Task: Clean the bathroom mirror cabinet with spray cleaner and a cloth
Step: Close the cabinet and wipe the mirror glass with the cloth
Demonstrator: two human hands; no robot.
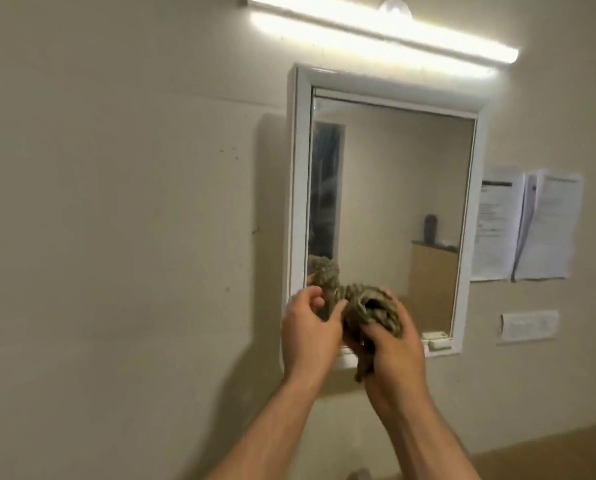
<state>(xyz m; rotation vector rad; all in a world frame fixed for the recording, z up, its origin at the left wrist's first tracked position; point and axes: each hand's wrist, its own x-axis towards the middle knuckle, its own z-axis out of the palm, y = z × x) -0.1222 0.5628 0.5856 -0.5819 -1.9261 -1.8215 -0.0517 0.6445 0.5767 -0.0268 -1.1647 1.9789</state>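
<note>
The white-framed mirror cabinet (298,174) hangs on the beige wall, its door shut. In front of its lower left corner both hands hold a bunched olive-brown cloth (369,311). My right hand (392,351) grips the main wad from below, fingers curled into it. My left hand (310,330) pinches the cloth's left end between thumb and fingers. The mirror reflects part of the cloth at its bottom left. No spray bottle is in view.
A lit tube light (386,27) runs above the cabinet. Two paper notices (528,225) hang on the wall to the cabinet's right, with a white switch plate (528,325) below them. A small white latch (438,344) sits on the frame's bottom edge.
</note>
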